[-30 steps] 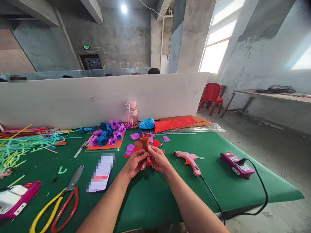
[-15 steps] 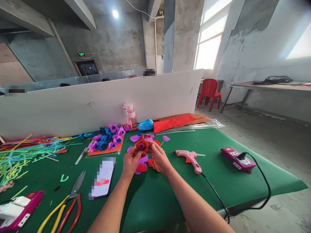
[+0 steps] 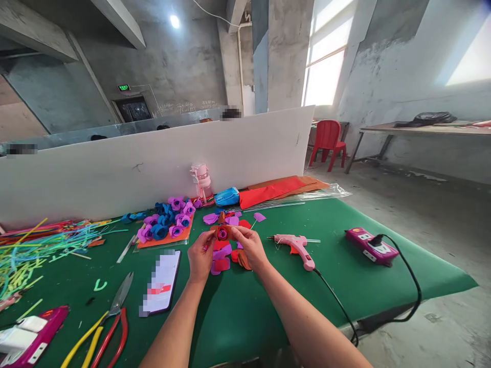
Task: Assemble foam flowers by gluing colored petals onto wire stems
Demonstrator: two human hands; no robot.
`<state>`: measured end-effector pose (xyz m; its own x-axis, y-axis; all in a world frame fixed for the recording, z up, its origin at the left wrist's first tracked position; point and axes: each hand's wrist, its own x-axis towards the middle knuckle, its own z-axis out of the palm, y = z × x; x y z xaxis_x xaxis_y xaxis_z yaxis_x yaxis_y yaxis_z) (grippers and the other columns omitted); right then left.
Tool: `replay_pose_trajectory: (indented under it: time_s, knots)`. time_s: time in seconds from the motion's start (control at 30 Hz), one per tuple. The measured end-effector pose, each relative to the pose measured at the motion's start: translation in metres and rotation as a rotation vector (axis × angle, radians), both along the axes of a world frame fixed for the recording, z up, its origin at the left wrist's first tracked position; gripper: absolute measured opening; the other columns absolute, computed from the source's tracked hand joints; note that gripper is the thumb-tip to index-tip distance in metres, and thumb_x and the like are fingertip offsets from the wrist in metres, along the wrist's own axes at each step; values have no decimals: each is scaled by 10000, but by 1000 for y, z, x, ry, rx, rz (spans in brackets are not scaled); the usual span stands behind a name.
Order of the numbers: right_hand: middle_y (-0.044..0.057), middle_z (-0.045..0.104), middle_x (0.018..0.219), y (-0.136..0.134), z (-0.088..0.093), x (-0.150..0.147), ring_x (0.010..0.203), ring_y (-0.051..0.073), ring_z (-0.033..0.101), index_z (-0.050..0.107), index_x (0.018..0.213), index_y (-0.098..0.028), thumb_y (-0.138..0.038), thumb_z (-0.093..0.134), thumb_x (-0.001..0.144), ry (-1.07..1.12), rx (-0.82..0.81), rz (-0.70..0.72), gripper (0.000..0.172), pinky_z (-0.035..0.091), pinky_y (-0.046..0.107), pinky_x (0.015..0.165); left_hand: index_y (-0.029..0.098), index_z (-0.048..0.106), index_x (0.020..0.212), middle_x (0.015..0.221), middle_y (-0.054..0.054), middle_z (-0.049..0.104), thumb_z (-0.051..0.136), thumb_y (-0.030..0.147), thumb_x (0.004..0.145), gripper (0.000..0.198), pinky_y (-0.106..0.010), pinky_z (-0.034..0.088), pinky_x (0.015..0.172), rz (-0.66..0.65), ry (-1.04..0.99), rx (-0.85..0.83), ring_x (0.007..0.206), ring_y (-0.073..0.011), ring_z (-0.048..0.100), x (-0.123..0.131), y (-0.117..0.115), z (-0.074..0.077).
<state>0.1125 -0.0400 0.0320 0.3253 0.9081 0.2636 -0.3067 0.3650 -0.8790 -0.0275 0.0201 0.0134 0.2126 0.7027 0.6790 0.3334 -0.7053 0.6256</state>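
Both my hands pinch a small handmade flower (image 3: 222, 233) with brownish-red outer petals and a purple spiral centre, held above the table. On its left side, my left hand (image 3: 201, 255) has fingers closed at the petal edge. My right hand (image 3: 250, 248) grips the opposite edge between thumb and fingers. Under and behind the hands lie loose purple petals (image 3: 223, 251), a red petal (image 3: 221, 265) and brown petals (image 3: 243, 259). A pink glue gun (image 3: 297, 245) rests on its side to the right of my right hand.
Finished purple and blue flowers (image 3: 164, 225) lie on an orange sheet. Left are pipe cleaners (image 3: 46, 245), pliers-like shears (image 3: 111, 317) and a phone (image 3: 163, 283). A power strip (image 3: 371, 246) with a black cable sits right. A pink bottle (image 3: 201, 183) stands before the white partition (image 3: 115, 174).
My fingers have shifted on the flower; its raised top petal has come down and the outer petals spread sideways between my hands. The view has swung slightly to the right.
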Motion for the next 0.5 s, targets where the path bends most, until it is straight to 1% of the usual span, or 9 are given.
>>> replay_pose_trajectory:
  time_s: [0.13, 0.27, 0.4, 0.5]
  knots:
    - [31, 706, 763, 0, 2, -2, 770, 192, 612, 748, 821, -195, -470, 648, 725, -11, -5, -23, 308, 457, 316, 773, 194, 668, 945, 869, -28, 708, 518, 280, 860, 192, -223, 506, 712, 6, 43, 51, 778, -133, 652, 0, 0, 0]
    - [23, 681, 696, 2, 0, -2, 701, 170, 590, 736, 727, -185, -473, 634, 730, -27, -5, -52, 305, 451, 293, 725, 194, 662, 959, 910, -42, 709, 509, 265, 863, 194, -242, 514, 725, 4, 51, 66, 808, -144, 657, 0, 0, -2]
    - [14, 649, 634, 3, 0, -3, 640, 141, 549, 708, 636, -172, -463, 614, 746, -24, 7, -67, 325, 427, 267, 675, 194, 661, 952, 910, -41, 709, 513, 263, 859, 188, -239, 514, 730, 2, 41, 36, 806, -144, 658, 1, 0, -2]
    - [9, 629, 602, 3, -1, -3, 626, 138, 545, 694, 618, -172, -481, 615, 737, 2, -16, -30, 340, 415, 260, 660, 191, 661, 920, 860, -33, 706, 544, 291, 840, 173, -228, 514, 696, 1, 20, -23, 759, -142, 659, 2, 0, -4]
